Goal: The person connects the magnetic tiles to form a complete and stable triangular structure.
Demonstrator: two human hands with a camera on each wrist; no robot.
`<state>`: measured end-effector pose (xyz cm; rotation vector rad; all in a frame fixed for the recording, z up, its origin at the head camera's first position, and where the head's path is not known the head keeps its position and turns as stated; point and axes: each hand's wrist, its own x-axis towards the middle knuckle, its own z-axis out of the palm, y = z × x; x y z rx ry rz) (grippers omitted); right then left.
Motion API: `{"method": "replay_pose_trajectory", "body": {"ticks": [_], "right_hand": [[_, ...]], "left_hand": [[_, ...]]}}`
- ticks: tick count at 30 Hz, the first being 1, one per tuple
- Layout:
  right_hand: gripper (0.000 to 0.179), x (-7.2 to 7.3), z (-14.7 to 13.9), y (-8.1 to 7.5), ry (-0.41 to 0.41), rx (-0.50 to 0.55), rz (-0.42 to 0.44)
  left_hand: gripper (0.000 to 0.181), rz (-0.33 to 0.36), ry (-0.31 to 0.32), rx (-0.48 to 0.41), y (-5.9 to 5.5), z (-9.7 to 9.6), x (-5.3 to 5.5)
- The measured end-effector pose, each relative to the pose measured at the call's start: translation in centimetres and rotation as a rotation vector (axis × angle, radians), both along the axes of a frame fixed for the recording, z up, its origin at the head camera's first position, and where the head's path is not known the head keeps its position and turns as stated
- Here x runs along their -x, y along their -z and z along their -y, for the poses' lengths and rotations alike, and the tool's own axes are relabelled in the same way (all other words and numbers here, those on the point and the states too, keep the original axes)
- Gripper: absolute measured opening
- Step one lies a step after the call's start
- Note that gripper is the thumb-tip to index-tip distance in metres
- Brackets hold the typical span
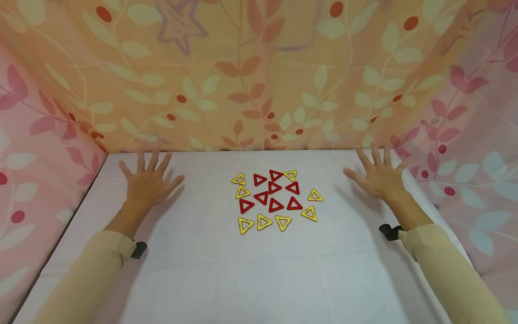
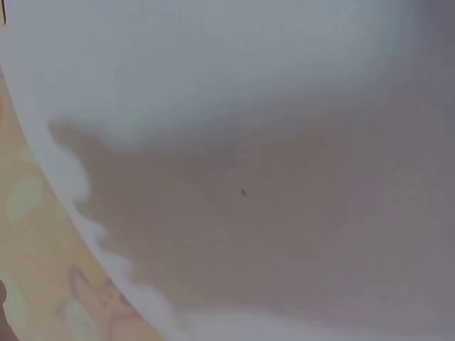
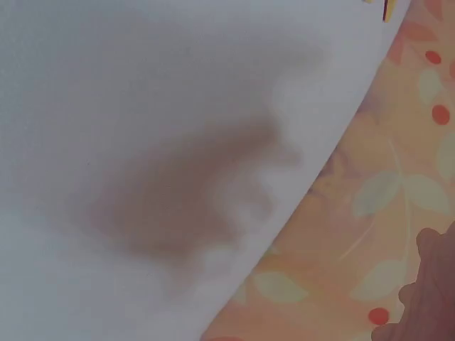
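Observation:
In the head view my left hand [image 1: 147, 185] is spread above the left side of the white table, fingers apart and straight. My right hand [image 1: 381, 179] is held the same way at the right side. Neither hand holds anything. Between them lie several red triangle frames [image 1: 294, 204] in a loose cluster, with several yellow triangle frames [image 1: 264, 222] around it. The right hand is nearest to a yellow triangle [image 1: 315, 195] at the cluster's right edge. Both wrist views mostly show hand shadows on the cloth.
A white cloth covers the table [image 1: 226, 279]. An orange leaf-patterned curtain [image 1: 243, 81] stands along the back edge, with pink patterned curtains [image 1: 30, 171] at both sides. Each sleeve cuff has a small black device [image 1: 390, 232] at it.

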<state>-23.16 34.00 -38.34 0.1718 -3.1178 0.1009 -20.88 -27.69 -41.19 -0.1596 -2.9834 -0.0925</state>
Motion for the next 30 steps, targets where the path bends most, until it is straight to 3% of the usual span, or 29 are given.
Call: {"method": "replay_pose_trajectory", "body": {"ticks": [10, 15, 18, 21, 25, 30], "right_hand": [[0.087, -1.9, 3.2, -0.7, -0.138, -0.036, -0.039], [0.083, -2.7, 4.7, -0.3, -0.241, -0.023, -0.054], [0.085, -3.4, 5.5, 0.0, -0.279, 0.060, -0.006], [0.093, -3.9, 6.1, 0.4, -0.304, 0.220, 0.088], [0.106, -4.5, 6.9, 1.0, -0.345, 0.431, 0.176], [0.103, -5.3, 7.9, 1.5, -0.411, 0.577, 0.193]], "left_hand": [[0.081, -0.159, 0.188, 0.030, 0.0, -4.4, -1.5], [0.081, -0.184, 0.281, 0.052, 0.3, -7.0, -2.0], [0.081, -0.178, 0.335, 0.035, 0.4, -8.6, -2.5], [0.081, -0.139, 0.392, -0.015, 0.7, -10.1, -3.2], [0.085, -0.060, 0.460, -0.133, 0.8, -11.9, -4.2], [0.091, 0.021, 0.535, -0.310, 0.8, -13.8, -5.4]]}}
